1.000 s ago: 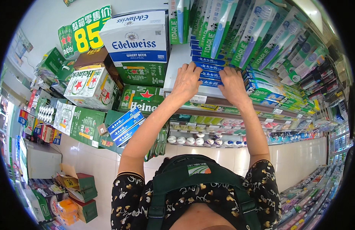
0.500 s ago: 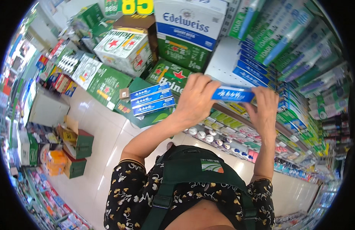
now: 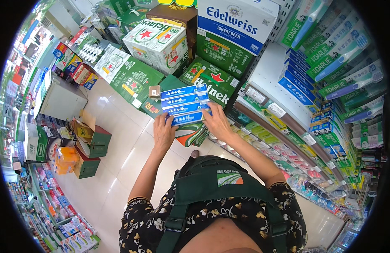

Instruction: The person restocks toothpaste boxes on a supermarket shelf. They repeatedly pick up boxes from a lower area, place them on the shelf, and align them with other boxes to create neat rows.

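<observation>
Several blue and white toothpaste boxes [image 3: 184,100] lie side by side in a stack on a dark green surface in front of me. The nearest toothpaste box [image 3: 187,118] is pinched at its ends between my two hands. My left hand [image 3: 164,131] has its fingertips on the left end, and my right hand [image 3: 217,122] grips the right end. The box lies right against the others. Beneath and nearer to me, green sheets with orange and white stripes [image 3: 190,134] show partly.
At my right stands a shelf [image 3: 283,63] with blue toothpaste boxes [image 3: 299,86] and hanging toothbrush packs [image 3: 338,55]. Beer cartons [image 3: 155,46] are stacked ahead. Open cardboard boxes [image 3: 91,143] stand on the tiled floor [image 3: 123,139] at left. A small brown box [image 3: 154,91] sits beside the stack.
My hands have moved left from the shelf side with the toothpaste box, bringing it down to the near side of the stack. The view has shifted to the right.
</observation>
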